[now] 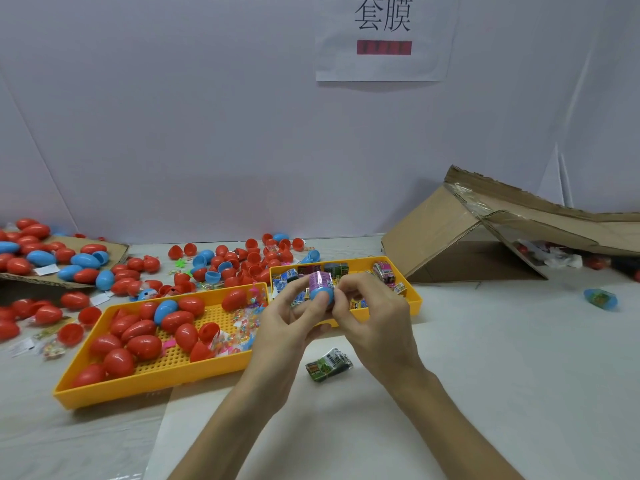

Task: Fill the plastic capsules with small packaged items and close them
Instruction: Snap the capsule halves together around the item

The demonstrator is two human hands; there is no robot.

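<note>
My left hand [294, 318] grips a blue capsule half [321, 294] from below, held up over the table's middle. A purple packaged item [321, 279] sticks out of its top. My right hand [372, 311] pinches at the capsule's right side with curled fingers. A green packaged item [329, 364] lies on the table just below my hands. Behind my hands, a yellow tray [412, 293] holds several more small packaged items.
A larger yellow tray [156, 382] at left holds red and blue capsules and toy packets. Loose red and blue capsules [214, 261] cover the table's back left. A torn cardboard box [485, 233] stands at right, with a filled blue capsule [601, 298] near it.
</note>
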